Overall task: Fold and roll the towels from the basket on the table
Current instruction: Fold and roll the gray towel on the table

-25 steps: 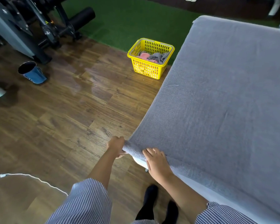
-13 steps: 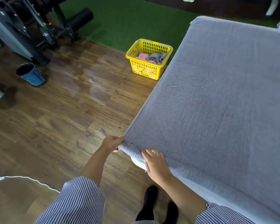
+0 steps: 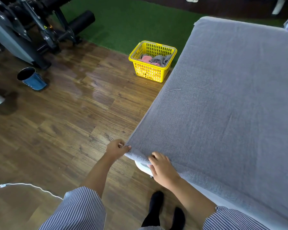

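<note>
- A big grey towel (image 3: 223, 113) lies spread flat over the white table (image 3: 144, 168), covering nearly all of it; only a rounded bit of tabletop peeks out beneath the corner being held.
- The left hand (image 3: 116, 149) pinches that near corner of the towel between thumb and curled fingers, right at the point where the cloth meets the table's edge.
- The right hand (image 3: 163, 168) sits just beside it along the near hem, fingers curled over the folded-up edge and gripping the cloth, with the thumb underneath.
- Between the two hands the hem is rolled up slightly and lifted off the table.
- Both forearms come out of striped sleeves (image 3: 76, 209), and dark socked feet (image 3: 156, 208) stand on the floor below the grip.
- Well beyond the grip, along the table's left side, a yellow basket (image 3: 152, 62) rests on the wooden floor (image 3: 73, 122), touching or just beside the table; it holds crumpled pink and grey towels (image 3: 156, 58).
- Farther out to the left of the hands a blue cup (image 3: 32, 78) stands on the floor near black exercise equipment (image 3: 40, 27).
- Green turf (image 3: 131, 22) lies behind the basket.
- A white cable (image 3: 23, 185) curls across the floor, left of the sleeves.
</note>
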Demonstrator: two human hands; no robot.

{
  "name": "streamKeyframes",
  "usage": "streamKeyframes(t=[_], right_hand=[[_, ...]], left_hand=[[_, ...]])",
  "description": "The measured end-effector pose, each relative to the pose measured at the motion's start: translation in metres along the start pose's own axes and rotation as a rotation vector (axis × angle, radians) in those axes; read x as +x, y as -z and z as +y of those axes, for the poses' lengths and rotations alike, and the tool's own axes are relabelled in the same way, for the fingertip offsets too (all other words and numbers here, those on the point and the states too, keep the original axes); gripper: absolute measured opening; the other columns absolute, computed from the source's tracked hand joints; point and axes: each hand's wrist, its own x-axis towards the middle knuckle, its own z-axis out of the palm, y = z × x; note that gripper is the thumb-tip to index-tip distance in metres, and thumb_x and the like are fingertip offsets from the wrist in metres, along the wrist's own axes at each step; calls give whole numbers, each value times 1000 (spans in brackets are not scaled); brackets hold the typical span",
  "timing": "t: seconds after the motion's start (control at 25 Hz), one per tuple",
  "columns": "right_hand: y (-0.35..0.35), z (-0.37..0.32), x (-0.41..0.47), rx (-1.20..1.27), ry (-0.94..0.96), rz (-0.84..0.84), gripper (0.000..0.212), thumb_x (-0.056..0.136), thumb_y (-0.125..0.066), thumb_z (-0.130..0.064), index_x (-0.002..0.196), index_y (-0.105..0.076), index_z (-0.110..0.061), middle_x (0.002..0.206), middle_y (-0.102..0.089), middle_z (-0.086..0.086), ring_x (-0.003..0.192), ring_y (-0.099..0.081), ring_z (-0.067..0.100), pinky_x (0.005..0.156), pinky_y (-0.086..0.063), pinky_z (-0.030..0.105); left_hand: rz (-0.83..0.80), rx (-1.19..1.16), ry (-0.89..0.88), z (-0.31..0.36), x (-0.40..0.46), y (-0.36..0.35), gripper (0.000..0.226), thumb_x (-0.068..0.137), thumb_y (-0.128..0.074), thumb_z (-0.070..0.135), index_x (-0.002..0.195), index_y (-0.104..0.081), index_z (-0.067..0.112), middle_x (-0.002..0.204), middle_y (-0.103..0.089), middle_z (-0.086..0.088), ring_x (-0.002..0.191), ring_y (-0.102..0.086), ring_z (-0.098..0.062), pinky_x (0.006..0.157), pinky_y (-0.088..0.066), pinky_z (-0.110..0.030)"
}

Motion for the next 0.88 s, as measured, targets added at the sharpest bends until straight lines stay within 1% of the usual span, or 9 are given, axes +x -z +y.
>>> streamKeyframes(t=[0.08, 0.2, 0.28, 0.36, 0.48, 0.6, 0.72, 0.8, 0.88], right_hand=[[0, 1, -1, -11, 28, 21, 20, 83, -58, -23, 102, -53, -20, 94, -57, -5, 84, -59, 14, 72, -52, 29], [4, 1, 0, 1, -7, 38, 35, 77, -71, -24, 107, -53, -22, 89, -60, -10, 81, -60, 9, 69, -50, 23], [5, 0, 0, -12, -13, 54, 20, 83, -62, -25, 102, -57, -22, 86, -61, -12, 80, -60, 8, 68, -50, 23], [7, -1, 1, 6, -36, 54, 20, 87, -42, -27, 96, -60, -23, 83, -61, -12, 80, -60, 9, 66, -50, 24], [8, 0, 5, -37, -65, 62, 29, 87, -33, -31, 86, -62, -25, 79, -60, -13, 77, -59, 9, 64, -48, 23], [8, -1, 7, -53, -89, 37, 21, 87, -40, -31, 84, -61, -25, 80, -58, -11, 75, -59, 9, 63, -47, 24], [6, 0, 6, 2, -120, 34, 13, 88, -55, -33, 87, -60, -22, 80, -60, -9, 76, -60, 11, 65, -48, 25], [5, 3, 6, 73, -132, 17, 20, 91, -50, -37, 93, -58, -18, 83, -60, -7, 79, -60, 14, 69, -47, 27], [6, 7, 2, 96, -84, 37, 21, 87, -60, -34, 100, -54, -17, 87, -59, -5, 82, -59, 15, 72, -48, 28]], left_hand=[[46, -71, -70, 0, -2, -10, 23, 83, -74, 19, 75, -53, 18, 60, -46, -2, 52, -40, -12, 43, -32, -12], [-70, -179, -18, -3, 0, -8, 13, 84, -73, 24, 83, -65, 14, 66, -52, -2, 56, -47, -12, 50, -41, -13], [-203, -293, 66, -4, 2, 3, 11, 83, -74, 19, 90, -68, 12, 76, -59, -4, 63, -57, -14, 61, -49, -20], [-217, -199, 25, -8, 3, 11, 10, 84, -72, 20, 87, -66, 12, 73, -63, -3, 66, -63, -14, 66, -51, -23], [-47, -22, -75, -13, 4, 5, 33, 84, -72, 32, 72, -55, 7, 67, -53, -5, 61, -54, -16, 58, -43, -23], [185, 257, -151, -7, -3, -18, 26, 85, -70, 30, 94, -56, 11, 93, -47, -2, 79, -49, -19, 65, -39, -27], [374, 367, -653, -5, -19, -37, 16, 86, -61, 32, 91, -63, 16, 94, -55, 4, 78, -54, -13, 62, -50, -30], [294, 499, -920, -17, -26, -44, 22, 79, -58, 35, 92, -67, 20, 96, -63, 7, 91, -58, -13, 81, -51, -32], [212, 635, -977, -26, -27, -48, 29, 75, -58, 37, 98, -67, 22, 105, -63, 9, 106, -55, -12, 100, -38, -35]])
